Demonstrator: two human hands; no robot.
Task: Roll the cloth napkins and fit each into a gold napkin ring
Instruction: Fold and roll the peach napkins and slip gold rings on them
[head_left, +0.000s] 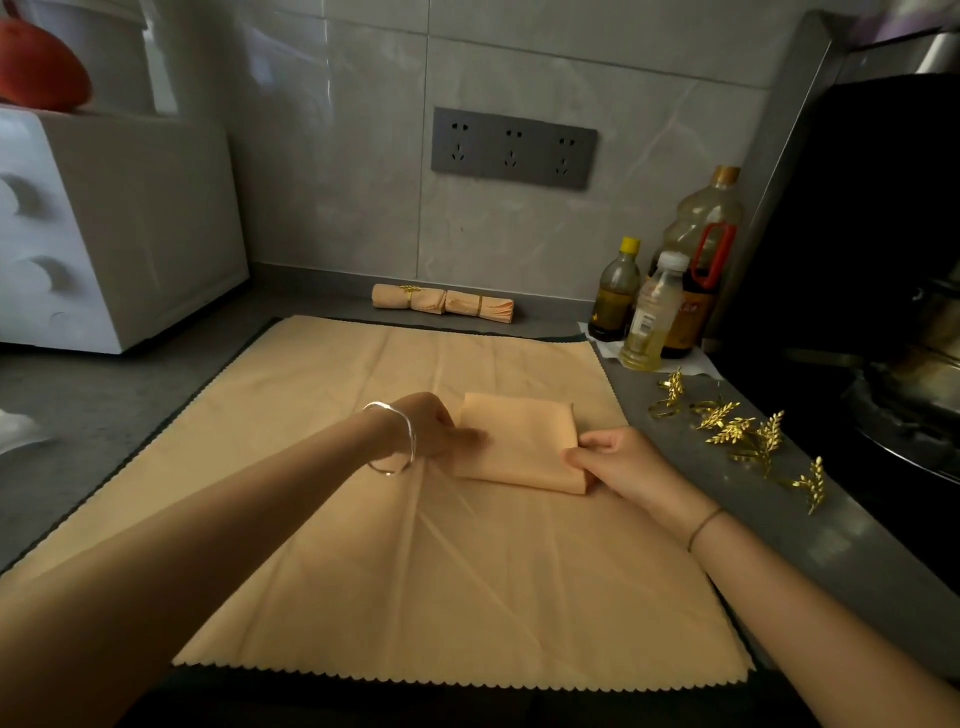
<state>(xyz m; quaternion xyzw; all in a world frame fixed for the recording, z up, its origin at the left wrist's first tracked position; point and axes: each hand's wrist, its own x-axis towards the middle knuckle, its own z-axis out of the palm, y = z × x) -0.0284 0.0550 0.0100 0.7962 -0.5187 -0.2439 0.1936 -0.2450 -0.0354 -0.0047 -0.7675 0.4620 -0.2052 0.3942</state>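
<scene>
Countertop (130, 405): right hand (618, 462) pinches the folded napkin (519, 441) at four o'clock; left hand (426, 431), at nine, grip unclear; rolling likely next.

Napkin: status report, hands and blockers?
Left hand on napkin left edge, grip blurred. Right hand pinches its right corner. Napkin folded, not rolled; rings loose at right. Nothing blocking.

the left hand (423, 428) has blurred fingertips on the folded napkin (519, 441); the left edge cuts off the orange object (36, 67).
</scene>
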